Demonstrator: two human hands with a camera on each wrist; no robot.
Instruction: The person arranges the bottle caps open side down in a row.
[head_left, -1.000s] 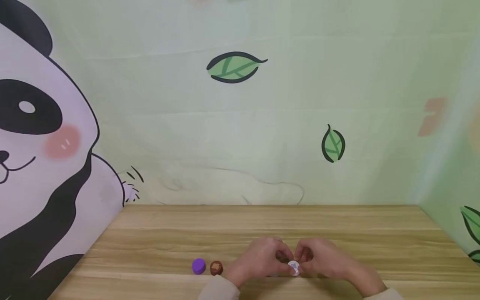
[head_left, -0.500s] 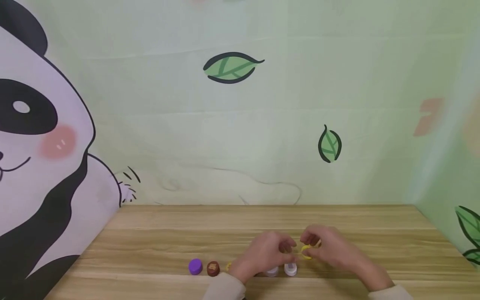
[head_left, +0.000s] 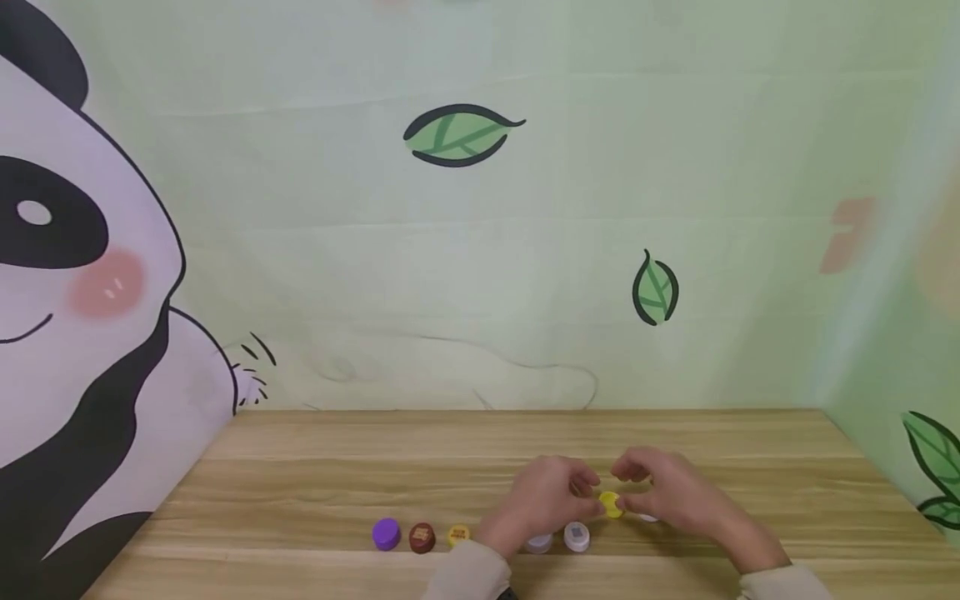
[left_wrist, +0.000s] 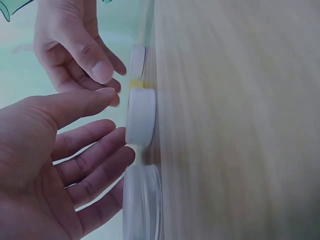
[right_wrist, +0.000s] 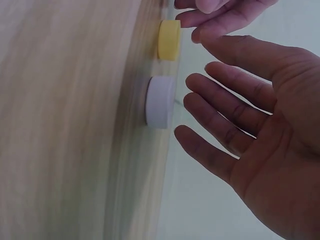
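Note:
A yellow cap (head_left: 609,504) rests on the table between my two hands, just behind a row of caps. My left hand (head_left: 547,498) hovers at its left with loosely bent fingers, its thumb tip close to the cap. On the other side, my right hand (head_left: 671,500) holds nothing; its fingers spread loosely in the right wrist view. Beneath the hands are a white cap (head_left: 577,537), a clear round lid (left_wrist: 142,202) and another white cap (right_wrist: 160,102), which the right hand partly covers in the head view.
Farther left in the row stand a purple cap (head_left: 386,534), a brown cap (head_left: 422,537) and a printed yellow cap (head_left: 459,535). The left forearm hides part of the row. A wood-grain table (head_left: 337,467) ends at a green backdrop (head_left: 300,208) with a panda drawing.
Both hands, first together at a white cap, have moved right and apart. The yellow cap, at the right fingers half a second ago, now lies free on the table. The view has shifted slightly right.

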